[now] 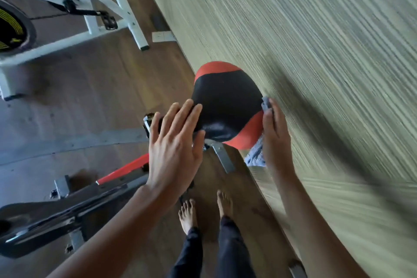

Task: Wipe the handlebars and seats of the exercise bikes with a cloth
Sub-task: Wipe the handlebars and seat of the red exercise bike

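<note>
A black and red bike seat (225, 104) sits at the centre of the view, on a black and red exercise bike (74, 205) that runs down to the lower left. My left hand (173, 144) lies with straight fingers against the seat's left side. My right hand (274, 135) presses a light blue cloth (257, 153) against the seat's right edge. The cloth shows above and below the palm. The view is motion-blurred.
A white exercise bike (90, 7) with a black and yellow flywheel (11, 29) stands at the upper left. A striped beige wall (316, 52) runs close along the right. My bare feet (203, 212) stand on the brown wooden floor (108, 79) below the seat.
</note>
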The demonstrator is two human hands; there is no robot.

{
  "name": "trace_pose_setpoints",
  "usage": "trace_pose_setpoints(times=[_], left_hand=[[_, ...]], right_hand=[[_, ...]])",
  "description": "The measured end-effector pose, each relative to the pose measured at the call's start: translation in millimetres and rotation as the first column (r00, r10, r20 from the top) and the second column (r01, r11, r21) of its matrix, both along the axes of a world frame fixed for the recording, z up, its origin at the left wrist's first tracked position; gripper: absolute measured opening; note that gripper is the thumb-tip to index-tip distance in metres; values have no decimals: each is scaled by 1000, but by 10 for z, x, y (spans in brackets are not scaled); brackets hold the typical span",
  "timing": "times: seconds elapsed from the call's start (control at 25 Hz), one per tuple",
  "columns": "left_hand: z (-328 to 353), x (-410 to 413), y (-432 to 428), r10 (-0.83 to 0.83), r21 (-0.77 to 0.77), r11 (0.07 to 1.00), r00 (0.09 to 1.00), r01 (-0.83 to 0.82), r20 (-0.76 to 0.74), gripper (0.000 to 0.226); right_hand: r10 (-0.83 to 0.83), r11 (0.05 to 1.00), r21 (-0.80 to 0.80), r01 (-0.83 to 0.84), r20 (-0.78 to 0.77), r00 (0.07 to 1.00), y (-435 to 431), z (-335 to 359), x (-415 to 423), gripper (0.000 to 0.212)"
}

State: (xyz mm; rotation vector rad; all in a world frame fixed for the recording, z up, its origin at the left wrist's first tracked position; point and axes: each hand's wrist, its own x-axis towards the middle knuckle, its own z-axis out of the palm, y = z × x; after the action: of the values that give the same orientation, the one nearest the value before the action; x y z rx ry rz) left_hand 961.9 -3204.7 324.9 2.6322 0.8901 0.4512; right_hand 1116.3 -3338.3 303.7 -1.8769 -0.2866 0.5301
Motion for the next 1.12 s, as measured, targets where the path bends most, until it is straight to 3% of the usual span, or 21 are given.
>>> trace_pose_setpoints(times=[0.28,0.52,0.64,0.8,0.84,0.88,0.96,1.04,1.12], left_hand=[[-17,80,-15,74,3,997,997,-74,33,46],[-18,113,-18,123,-33,992,992,-121,33,48],[-13,122,-29,147,-45,988,989,-146,25,48],[14,132,-1,158,-75,985,987,-157,13,50],[22,138,19,163,-85,983,987,-162,12,50],[24,139,33,165,-91,982,986,-164,8,49],[13,133,38,159,-84,984,987,-158,4,48],[-3,123,39,146,-72,987,989,-145,9,47],[-6,121,42,141,-69,988,990,-140,12,46]], right_hand=[[363,917,-151,-369,-64,930,439,185,785,37],[725,631,-473,-614,78,685,1191,429,1017,37],[886,379,-667,-641,61,460,1603,424,973,41],[994,-77,-890,-450,-36,-99,1907,494,608,42],[986,-128,-889,-440,-66,-152,1929,506,578,41],[985,-152,-874,-461,-95,-145,1938,518,604,38],[995,-64,-772,-633,-97,18,1919,542,776,32],[974,122,-622,-773,-76,214,1828,508,995,31],[902,326,-502,-801,-90,423,1657,472,1147,33]])
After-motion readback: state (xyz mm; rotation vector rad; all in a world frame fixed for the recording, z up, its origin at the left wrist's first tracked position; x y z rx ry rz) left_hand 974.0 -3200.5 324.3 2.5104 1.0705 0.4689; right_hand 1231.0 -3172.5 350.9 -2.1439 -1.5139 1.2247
